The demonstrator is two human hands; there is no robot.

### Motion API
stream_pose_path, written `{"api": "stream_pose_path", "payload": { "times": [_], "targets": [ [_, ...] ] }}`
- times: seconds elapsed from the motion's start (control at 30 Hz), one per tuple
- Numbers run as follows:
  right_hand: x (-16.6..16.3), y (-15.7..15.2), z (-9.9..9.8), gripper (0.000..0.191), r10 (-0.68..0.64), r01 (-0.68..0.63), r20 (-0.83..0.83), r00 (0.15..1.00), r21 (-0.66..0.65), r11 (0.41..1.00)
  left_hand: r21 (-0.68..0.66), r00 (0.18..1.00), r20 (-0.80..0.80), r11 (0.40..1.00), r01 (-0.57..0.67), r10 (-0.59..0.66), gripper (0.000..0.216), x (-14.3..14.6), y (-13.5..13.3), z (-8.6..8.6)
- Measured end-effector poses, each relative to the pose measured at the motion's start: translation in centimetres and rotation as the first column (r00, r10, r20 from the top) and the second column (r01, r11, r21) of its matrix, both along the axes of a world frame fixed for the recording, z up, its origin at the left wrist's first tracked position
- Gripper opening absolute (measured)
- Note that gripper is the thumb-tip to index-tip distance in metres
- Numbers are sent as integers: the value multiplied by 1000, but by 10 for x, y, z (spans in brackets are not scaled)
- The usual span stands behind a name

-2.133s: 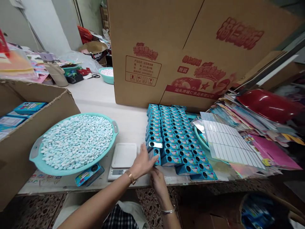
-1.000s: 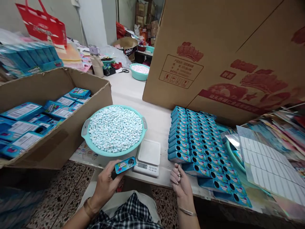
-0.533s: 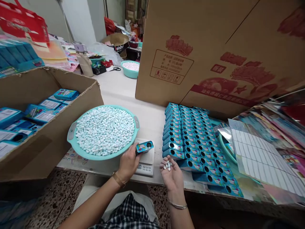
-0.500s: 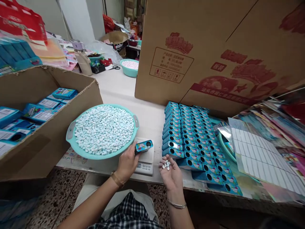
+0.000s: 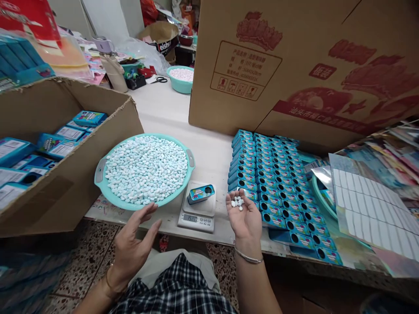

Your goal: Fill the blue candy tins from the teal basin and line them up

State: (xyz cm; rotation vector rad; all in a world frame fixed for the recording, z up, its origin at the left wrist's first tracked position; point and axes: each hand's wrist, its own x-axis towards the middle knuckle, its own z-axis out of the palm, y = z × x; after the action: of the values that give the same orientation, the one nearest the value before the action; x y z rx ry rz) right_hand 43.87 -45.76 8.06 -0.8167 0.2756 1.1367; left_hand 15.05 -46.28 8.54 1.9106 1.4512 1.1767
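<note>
A small blue candy box (image 5: 200, 194) with a round dark hole in its top stands on the white digital scale (image 5: 197, 222), whose display is lit. My left hand (image 5: 133, 244), fingers apart and holding nothing, is by the near rim of a turquoise basin (image 5: 113, 197) heaped with pale blue and white candies (image 5: 147, 170). Several such candies (image 5: 237, 203) rest in the cupped palm of my right hand (image 5: 246, 222), held palm up to the right of the scale. Beside that hand stand rows of matching blue boxes (image 5: 278, 187), their dark holes upward.
An open carton (image 5: 98, 144) with blue boxes sits on the left. A large printed carton (image 5: 242, 109) stands upright behind the rows. Label sheets (image 5: 363, 205) partly cover another turquoise basin (image 5: 319, 196) at right. Farther back are scissors (image 5: 159, 80) and a bowl of pinkish candies (image 5: 181, 85).
My left hand has let go of the candy box, leaving it on the scale, and has moved left toward the basin. My right hand still holds the candies. The camera view has shifted slightly.
</note>
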Motion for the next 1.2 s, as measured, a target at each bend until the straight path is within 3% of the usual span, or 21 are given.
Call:
{"api": "stream_pose_path", "payload": {
  "times": [0.17,0.5,0.7,0.97,1.2],
  "targets": [
    [-3,8,2,11,-20,20,-20,1000,-7,1000,42,995,-18,994,98,-97,48,17,12,6],
    [-2,7,-2,11,-7,7,45,999,-8,1000,83,928,-240,947,312,-285,56,66,44,16],
    [-4,13,5,17,1,-3,76,997,29,1000,49,909,-287,943,329,-303,57,80,52,12],
    [-30,48,25,15,52,-83,187,981,163,983,-28,862,-335,919,394,-380,59,108,70,10],
    [-48,55,22,19,75,-174,386,919,226,958,-104,868,-302,919,380,-393,62,119,79,3]
  ]
}}
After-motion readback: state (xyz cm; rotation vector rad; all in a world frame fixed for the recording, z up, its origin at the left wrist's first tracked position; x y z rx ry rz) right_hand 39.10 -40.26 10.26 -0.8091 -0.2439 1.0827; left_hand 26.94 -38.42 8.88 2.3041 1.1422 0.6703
